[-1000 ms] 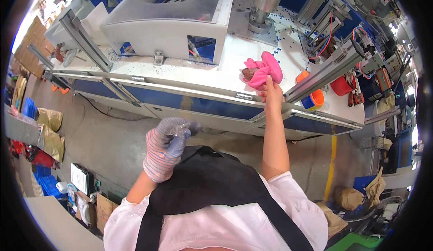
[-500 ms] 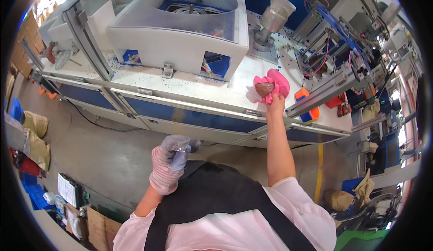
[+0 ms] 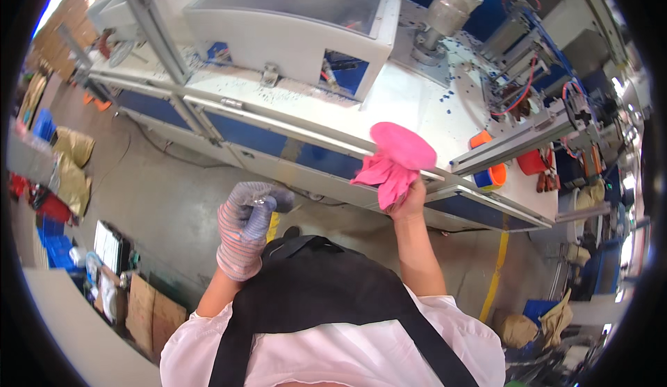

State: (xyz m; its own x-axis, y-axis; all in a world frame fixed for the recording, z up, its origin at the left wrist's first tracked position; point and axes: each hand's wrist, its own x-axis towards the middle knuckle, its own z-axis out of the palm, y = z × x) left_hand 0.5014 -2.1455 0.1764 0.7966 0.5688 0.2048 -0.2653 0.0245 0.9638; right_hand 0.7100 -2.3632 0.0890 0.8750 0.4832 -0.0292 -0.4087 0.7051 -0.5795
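Grips a pink cloth bundle in the bare right hand, with fingers closed on the gathered folds and a smooth, rounded end bulging above them. Holds the bundle at the front edge of the white workbench, forward and to the right of the body. Curls the fingers of the left hand inside a striped knit glove, well apart from the cloth, with a clear, glossy scrap at the fingers; cannot tell whether grasping it. Wears a black apron over a white shirt. Faces, beyond the cloth, a white housing toward the left and a plastic-wrapped cylinder toward the right, with blue bits scattered near the latter. Has a slanting metal rail to the right of the cloth, an orange-and-blue container just beside the rail, and a red container farther right. Stands on a grey floor marked with a yellow line.
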